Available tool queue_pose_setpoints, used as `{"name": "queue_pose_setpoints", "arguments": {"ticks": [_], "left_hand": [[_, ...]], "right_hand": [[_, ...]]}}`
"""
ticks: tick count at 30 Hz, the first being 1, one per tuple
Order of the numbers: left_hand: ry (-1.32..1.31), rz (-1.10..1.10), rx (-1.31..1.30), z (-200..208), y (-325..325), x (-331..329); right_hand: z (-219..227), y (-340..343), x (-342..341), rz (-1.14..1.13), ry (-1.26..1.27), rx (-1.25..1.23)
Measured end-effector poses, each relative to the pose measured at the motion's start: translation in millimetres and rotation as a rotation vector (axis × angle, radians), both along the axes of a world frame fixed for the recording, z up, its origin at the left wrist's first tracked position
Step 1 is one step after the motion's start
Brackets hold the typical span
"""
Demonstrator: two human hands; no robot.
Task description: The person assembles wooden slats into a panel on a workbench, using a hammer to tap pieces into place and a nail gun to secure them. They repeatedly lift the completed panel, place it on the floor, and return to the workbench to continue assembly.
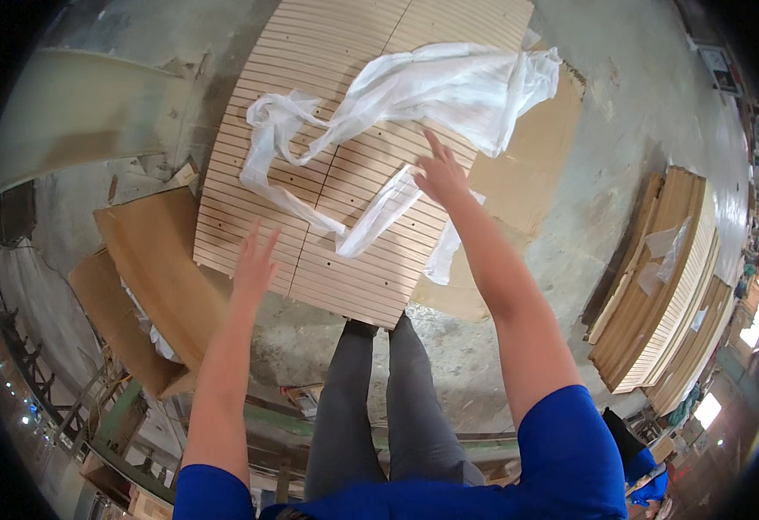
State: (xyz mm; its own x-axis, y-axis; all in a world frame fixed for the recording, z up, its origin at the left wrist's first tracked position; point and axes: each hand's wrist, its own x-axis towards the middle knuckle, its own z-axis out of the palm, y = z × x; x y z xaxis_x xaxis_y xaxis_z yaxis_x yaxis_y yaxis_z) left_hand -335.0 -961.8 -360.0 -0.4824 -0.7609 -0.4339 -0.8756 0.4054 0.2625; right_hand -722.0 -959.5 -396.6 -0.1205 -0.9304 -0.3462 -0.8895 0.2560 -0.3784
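Blue sleeves (570,442), two of them, sit nearest me. My left hand (256,264), released with fingers spread, is by the near edge of the grooved wooden panel (353,290), toward its left corner. My right hand (442,176), index finger extended, is near the right edge; I cannot tell whether it grips the trailing strip (379,212). One crumpled white film (436,91) crosses the panel's middle, overhanging its right edge. I judge handling film the step in hand, calling for a light pinch. Apparently two board stacks (665,286) stand well apart, rightward.
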Motion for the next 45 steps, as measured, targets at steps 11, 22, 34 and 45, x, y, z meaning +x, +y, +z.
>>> {"name": "queue_pose_setpoints", "arguments": {"ticks": [11, 22, 34, 45], "left_hand": [[-0.044, -0.093, -0.054, -127, -20, -30], [0.259, 1.262, 2.024, 6, 220, -45], [0.219, -0.149, 0.522, 209, 138, -24], [0.816, 1.309, -0.352, 352, 213, 101]], "right_hand": [[-113, -18, -74, -0.236, 0.154, -0.268], [79, 275, 180, 0.076, -1.196, 0.848], [166, 133, 123, 0.342, -0.777, -0.111], [271, 193, 242, 0.241, -0.832, 0.908]]}}
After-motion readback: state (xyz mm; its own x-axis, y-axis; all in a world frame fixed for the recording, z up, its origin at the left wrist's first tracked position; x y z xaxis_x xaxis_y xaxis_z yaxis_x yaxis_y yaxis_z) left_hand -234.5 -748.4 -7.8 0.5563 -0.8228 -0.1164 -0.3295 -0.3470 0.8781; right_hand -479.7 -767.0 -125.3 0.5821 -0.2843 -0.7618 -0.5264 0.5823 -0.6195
